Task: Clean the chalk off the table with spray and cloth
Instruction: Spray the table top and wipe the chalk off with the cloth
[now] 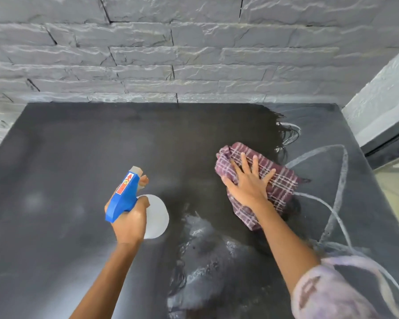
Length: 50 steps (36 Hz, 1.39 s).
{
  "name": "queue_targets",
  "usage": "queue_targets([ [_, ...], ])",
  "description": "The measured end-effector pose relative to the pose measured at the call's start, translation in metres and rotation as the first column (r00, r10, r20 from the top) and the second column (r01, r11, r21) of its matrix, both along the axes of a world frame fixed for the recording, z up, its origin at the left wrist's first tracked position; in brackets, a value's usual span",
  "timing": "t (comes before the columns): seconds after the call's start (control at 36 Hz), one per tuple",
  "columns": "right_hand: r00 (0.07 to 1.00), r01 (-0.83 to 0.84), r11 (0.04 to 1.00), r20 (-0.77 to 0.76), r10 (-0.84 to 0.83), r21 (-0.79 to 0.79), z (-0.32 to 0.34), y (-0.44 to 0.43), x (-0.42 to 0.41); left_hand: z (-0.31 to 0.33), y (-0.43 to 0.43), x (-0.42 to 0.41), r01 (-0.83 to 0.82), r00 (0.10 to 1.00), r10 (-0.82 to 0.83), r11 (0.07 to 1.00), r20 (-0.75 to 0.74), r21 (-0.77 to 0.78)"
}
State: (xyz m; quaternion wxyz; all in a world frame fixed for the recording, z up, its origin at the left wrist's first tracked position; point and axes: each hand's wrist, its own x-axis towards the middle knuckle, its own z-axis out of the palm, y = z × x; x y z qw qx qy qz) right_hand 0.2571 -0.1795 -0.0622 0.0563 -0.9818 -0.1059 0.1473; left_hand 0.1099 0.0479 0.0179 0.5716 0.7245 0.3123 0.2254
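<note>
Nearest, at 5 o'clock: sleeve (332, 293). Pressing cloth (279, 180) flat on worktop (78, 146) at 3 o'clock with right hand (247, 187), fingers (244, 161) spread straight. Gripping spray (124, 194) at 8 o'clock in left hand (129, 222), fingers curled round it. Wiping step in hand; chalk (341, 180) uncleaned toward 4 o'clock. Next likely: sweep cloth outward, firm pressure.

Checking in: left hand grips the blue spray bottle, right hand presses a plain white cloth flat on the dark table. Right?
Not quite. The head view shows the cloth is maroon with a pale check, not plain white. The rest holds: left hand grips the blue spray bottle, right hand presses the cloth flat on the dark table.
</note>
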Motion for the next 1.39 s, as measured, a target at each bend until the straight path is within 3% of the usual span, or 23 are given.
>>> queue_targets([
  [0.17,0.902,-0.430,0.903,0.042,0.430,0.006,-0.003,0.049,-0.097,0.000,-0.007,-0.033,-0.050,0.999,0.049,0.998,-0.006,-0.041],
  [0.31,0.810,-0.585,0.809,0.089,0.580,0.056,0.000,0.003,-0.192,-0.001,-0.005,-0.057,-0.009,1.000,0.009,0.999,-0.015,-0.033],
  [0.39,0.855,-0.518,0.855,0.054,0.515,0.041,0.002,-0.044,-0.209,0.000,-0.004,-0.068,0.025,0.999,-0.026,0.998,-0.027,-0.050],
  [0.47,0.950,-0.313,0.950,0.015,0.313,0.000,0.003,-0.074,-0.187,0.002,-0.006,-0.069,0.046,0.998,-0.048,0.997,-0.038,-0.063],
  [0.58,1.000,-0.019,0.999,-0.005,0.018,-0.030,-0.001,-0.056,-0.145,0.007,-0.010,-0.070,0.063,0.998,-0.065,0.992,-0.016,-0.108],
  [0.64,0.999,0.042,0.999,-0.010,-0.042,-0.024,-0.001,-0.031,-0.137,0.007,-0.011,-0.072,0.065,0.997,-0.068,0.991,-0.020,-0.113],
  [0.69,0.999,-0.027,1.000,-0.017,0.027,-0.002,-0.001,-0.002,-0.143,0.008,-0.010,-0.072,0.048,0.997,-0.054,0.992,-0.047,-0.114],
  [0.81,0.934,-0.356,0.934,0.036,0.356,0.013,-0.002,0.042,-0.200,0.015,-0.012,-0.073,0.045,0.993,-0.055,0.993,-0.100,-0.106],
  [0.94,0.820,-0.571,0.815,0.125,0.559,0.098,-0.003,0.020,-0.286,0.008,-0.008,-0.072,0.054,0.996,-0.064,0.988,-0.065,-0.143],
  [1.06,0.857,-0.512,0.857,0.117,0.503,0.066,0.000,-0.036,-0.299,0.008,-0.007,-0.070,0.049,0.997,-0.058,0.985,-0.047,-0.163],
  [1.17,0.970,-0.242,0.970,0.039,0.241,0.035,-0.001,-0.067,-0.259,0.009,-0.008,-0.072,0.070,0.997,-0.076,0.987,-0.032,-0.148],
  [1.28,0.999,-0.036,0.999,0.026,0.037,-0.028,-0.005,-0.038,-0.213,0.017,-0.008,-0.079,0.129,0.991,-0.133,0.985,-0.025,-0.117],
  [1.39,0.984,-0.172,0.985,0.037,0.172,-0.001,-0.001,0.014,-0.219,0.020,-0.007,-0.102,0.142,0.988,-0.147,0.984,-0.037,-0.103],
])
